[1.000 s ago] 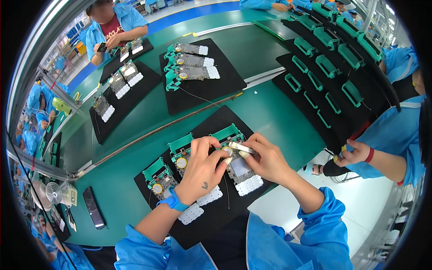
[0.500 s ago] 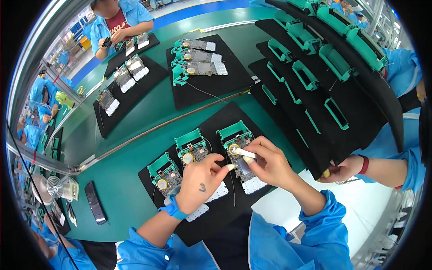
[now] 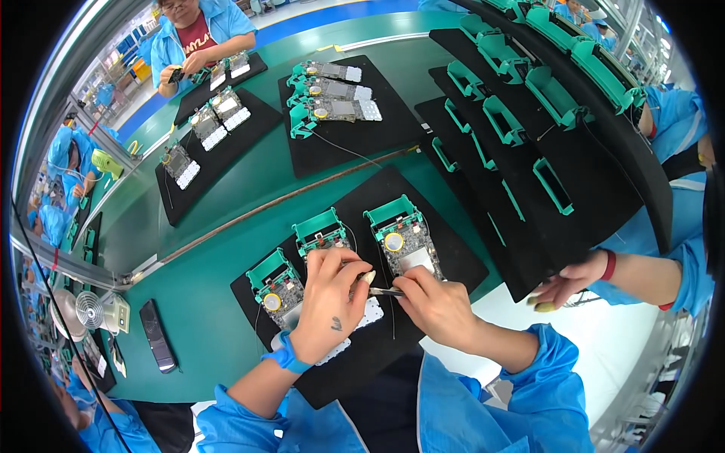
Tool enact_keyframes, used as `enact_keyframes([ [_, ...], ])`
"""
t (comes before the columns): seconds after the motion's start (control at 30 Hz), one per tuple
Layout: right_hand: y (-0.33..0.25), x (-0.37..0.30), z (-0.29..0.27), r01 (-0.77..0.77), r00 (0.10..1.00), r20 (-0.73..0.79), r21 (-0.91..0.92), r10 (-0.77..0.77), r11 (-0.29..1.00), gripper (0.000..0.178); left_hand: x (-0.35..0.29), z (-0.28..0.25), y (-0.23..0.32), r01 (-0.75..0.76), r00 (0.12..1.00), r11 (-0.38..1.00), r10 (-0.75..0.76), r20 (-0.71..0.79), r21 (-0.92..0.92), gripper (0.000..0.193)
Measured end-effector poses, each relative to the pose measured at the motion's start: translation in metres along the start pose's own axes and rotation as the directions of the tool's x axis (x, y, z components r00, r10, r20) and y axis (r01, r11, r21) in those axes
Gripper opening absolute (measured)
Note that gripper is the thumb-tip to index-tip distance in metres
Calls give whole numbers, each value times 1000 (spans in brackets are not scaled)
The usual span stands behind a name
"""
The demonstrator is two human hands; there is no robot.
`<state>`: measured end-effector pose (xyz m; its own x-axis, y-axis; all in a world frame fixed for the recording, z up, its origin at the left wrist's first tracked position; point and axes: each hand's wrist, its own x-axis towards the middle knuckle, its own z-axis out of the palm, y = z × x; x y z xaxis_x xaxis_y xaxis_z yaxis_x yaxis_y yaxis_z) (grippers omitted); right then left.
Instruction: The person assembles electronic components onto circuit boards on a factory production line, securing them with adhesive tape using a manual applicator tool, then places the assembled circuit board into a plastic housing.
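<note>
My right hand (image 3: 438,308) pinches a slim dark metal tool (image 3: 387,292) that looks like tweezers, its tip pointing left at my other hand. My left hand (image 3: 330,298) is closed, thumb and fingers pinched by that tip; a pale cover sits on a fingertip, and what they hold is hidden. Beneath the hands, three circuit boards with green plastic frames lie on a black mat (image 3: 362,385). The right circuit board (image 3: 417,249) shows a yellow-rimmed disc (image 3: 393,241) and a silver plate. My left hand partly covers the middle frame's board (image 3: 321,230) and the left circuit board (image 3: 283,291).
Across the bench, more boards lie on another black mat (image 3: 355,155). At right, black sheets carry rows of green frames (image 3: 555,185), with a co-worker's hand (image 3: 566,285) at their near edge. A phone (image 3: 157,336) and small fan (image 3: 91,311) are at left. A person sits opposite.
My right hand has moved down and left from the right board's disc, bringing the tool to my left hand. My left fingers have closed. The black sheets at right shifted slightly; the co-worker's hand opened.
</note>
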<state>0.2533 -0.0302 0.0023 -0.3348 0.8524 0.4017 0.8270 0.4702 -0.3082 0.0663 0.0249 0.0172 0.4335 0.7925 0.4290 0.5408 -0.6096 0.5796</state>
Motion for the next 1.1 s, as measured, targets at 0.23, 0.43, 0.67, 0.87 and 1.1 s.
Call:
enact_keyframes([
  [0.23, 14, 12, -2, -189, 967, -92, 362, 237, 913, 18, 10, 11, 0, -88, 995, 982, 92, 22, -165, 22],
  [0.43, 23, 23, -1, -496, 830, 158, 649, 535, 577, 15, 27, 26, -15, -143, 987, 947, 159, 32, -288, 18],
  [0.67, 43, 21, -10, -167, 968, -63, 560, 243, 811, 20, 38, 19, -11, -95, 973, 965, 142, 184, -244, 12],
  [0.87, 59, 25, -9, 205, 961, -212, 118, -177, 972, 24, 47, 16, -12, -40, 949, 956, 127, 288, -291, 12],
  [1.1, 62, 25, 1, 83, 980, -191, 120, -59, 989, 30, 44, 28, -13, -72, 985, 963, 109, 131, -260, 17],
])
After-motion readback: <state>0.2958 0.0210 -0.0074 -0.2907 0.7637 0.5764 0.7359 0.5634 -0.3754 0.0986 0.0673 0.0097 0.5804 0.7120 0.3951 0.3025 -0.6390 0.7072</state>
